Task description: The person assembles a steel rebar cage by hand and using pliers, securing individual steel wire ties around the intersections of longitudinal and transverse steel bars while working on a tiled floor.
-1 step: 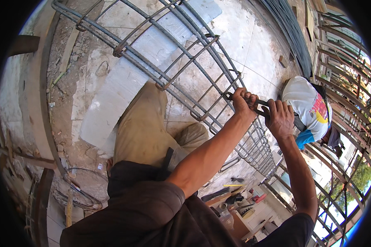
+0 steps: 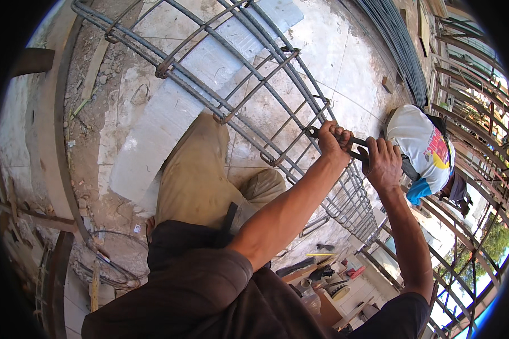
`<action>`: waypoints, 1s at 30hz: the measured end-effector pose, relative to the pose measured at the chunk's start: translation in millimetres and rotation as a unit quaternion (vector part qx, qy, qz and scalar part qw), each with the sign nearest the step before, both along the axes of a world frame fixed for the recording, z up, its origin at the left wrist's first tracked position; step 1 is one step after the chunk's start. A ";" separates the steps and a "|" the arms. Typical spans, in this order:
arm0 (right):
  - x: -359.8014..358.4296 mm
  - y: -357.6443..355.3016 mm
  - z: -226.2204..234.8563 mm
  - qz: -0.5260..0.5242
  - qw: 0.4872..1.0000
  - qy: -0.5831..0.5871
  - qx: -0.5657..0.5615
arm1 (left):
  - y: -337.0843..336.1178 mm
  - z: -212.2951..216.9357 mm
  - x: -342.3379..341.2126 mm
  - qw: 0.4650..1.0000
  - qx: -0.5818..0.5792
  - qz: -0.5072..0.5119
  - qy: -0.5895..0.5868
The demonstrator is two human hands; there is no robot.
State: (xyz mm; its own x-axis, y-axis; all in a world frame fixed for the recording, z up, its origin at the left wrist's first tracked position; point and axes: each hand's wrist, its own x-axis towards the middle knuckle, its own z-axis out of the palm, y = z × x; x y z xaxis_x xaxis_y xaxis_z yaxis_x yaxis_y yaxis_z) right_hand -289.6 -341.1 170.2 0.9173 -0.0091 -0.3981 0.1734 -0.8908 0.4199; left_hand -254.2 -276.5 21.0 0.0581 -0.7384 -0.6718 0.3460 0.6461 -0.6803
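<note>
Both my hands are closed on one dark metal pair of pincers (image 2: 359, 148). My left hand (image 2: 333, 141) wraps it near its head, which touches a crossing of bars on the long rebar cage (image 2: 260, 79). On the handle end, my right hand (image 2: 384, 164) has its fingers curled over the grip. The cage slants from the upper left down to the lower right, with ribbed long bars and bent square stirrups tied along it. Wire at the working point is hidden by the tool and my left fingers.
A co-worker in a white shirt (image 2: 415, 135) bends over at the right. Behind are a bundle of long steel bars (image 2: 393, 45) and a rebar framework (image 2: 475, 85). A pale sheet (image 2: 147, 135) lies beneath the cage. Tools and a wooden box (image 2: 329, 305) stand at the lower right.
My right hand and forearm have shifted very slightly left, the pincers' handle with them. The left hand and the cage stay in place.
</note>
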 end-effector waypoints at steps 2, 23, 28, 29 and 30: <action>-8.0 6.8 1.8 -0.054 0.998 0.004 0.021 | 3.0 -1.0 -2.8 1.000 -0.010 -0.012 -0.027; -42.1 44.6 -7.5 -0.452 0.882 0.076 0.111 | 22.5 18.8 -28.3 0.991 0.019 -0.118 -0.065; -69.1 41.8 -12.0 -0.416 0.889 0.019 0.190 | 24.2 18.4 -34.4 0.977 0.030 -0.158 -0.137; -80.3 40.1 -10.5 -0.415 0.889 0.011 0.191 | 24.5 23.5 -39.3 0.976 0.028 -0.159 -0.145; -82.7 45.3 -6.7 -0.506 0.828 0.019 0.242 | 25.2 27.7 -44.6 0.951 0.054 -0.211 -0.221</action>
